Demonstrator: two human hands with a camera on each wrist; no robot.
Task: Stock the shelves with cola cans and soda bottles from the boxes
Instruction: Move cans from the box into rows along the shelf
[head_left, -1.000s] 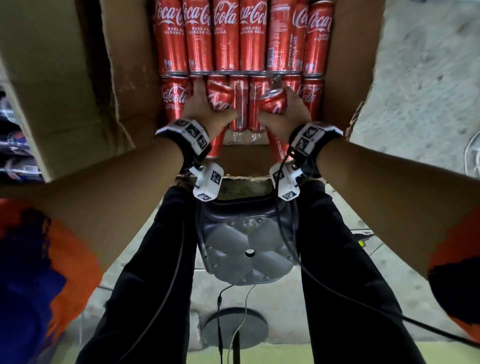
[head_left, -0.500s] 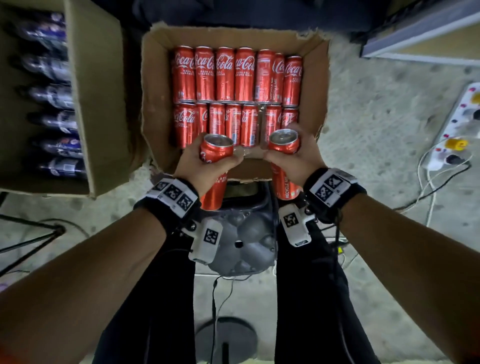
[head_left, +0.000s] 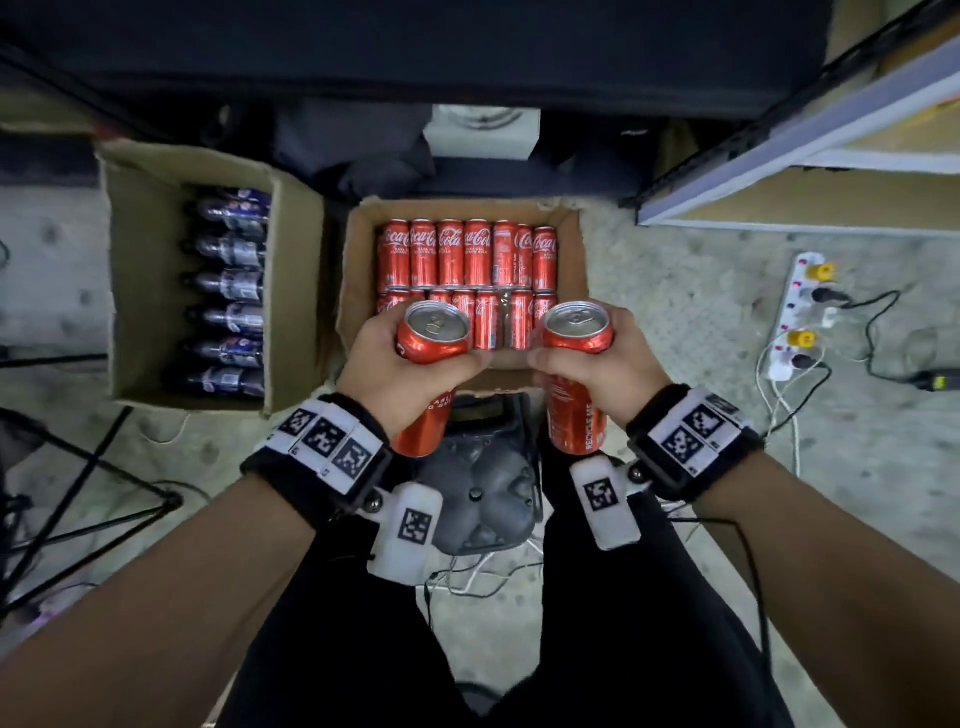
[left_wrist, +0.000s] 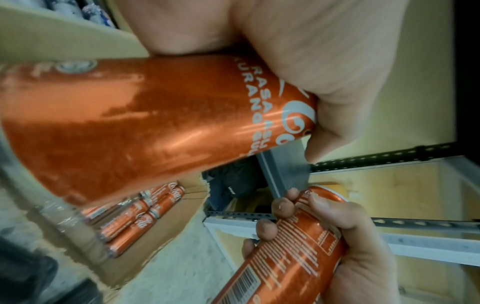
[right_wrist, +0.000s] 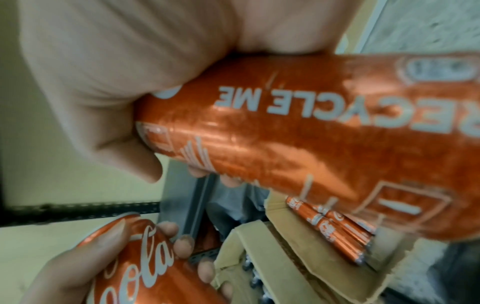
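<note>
My left hand (head_left: 400, 364) grips a red cola can (head_left: 432, 332) upright, its silver top facing me. My right hand (head_left: 597, 358) grips a second red cola can (head_left: 576, 332) the same way. Both cans are held above the near edge of an open cardboard box (head_left: 569, 260) on the floor, filled with two rows of several red cans (head_left: 465, 254). In the left wrist view the left can (left_wrist: 145, 123) fills the frame, with the right hand's can (left_wrist: 298, 242) below it. In the right wrist view the can (right_wrist: 311, 144) reads "RECYCLE ME".
A second cardboard box (head_left: 145, 291) at the left holds several dark soda bottles (head_left: 228, 286). A shelf unit (head_left: 810, 140) with a grey edge stands at the upper right. A power strip (head_left: 800, 312) and cables lie on the concrete floor to the right; a black stand's legs (head_left: 88, 499) spread at the left.
Both hands have lifted a can each out of the box and raised them toward me. The view has pulled back, so both boxes, the floor and the shelf now show.
</note>
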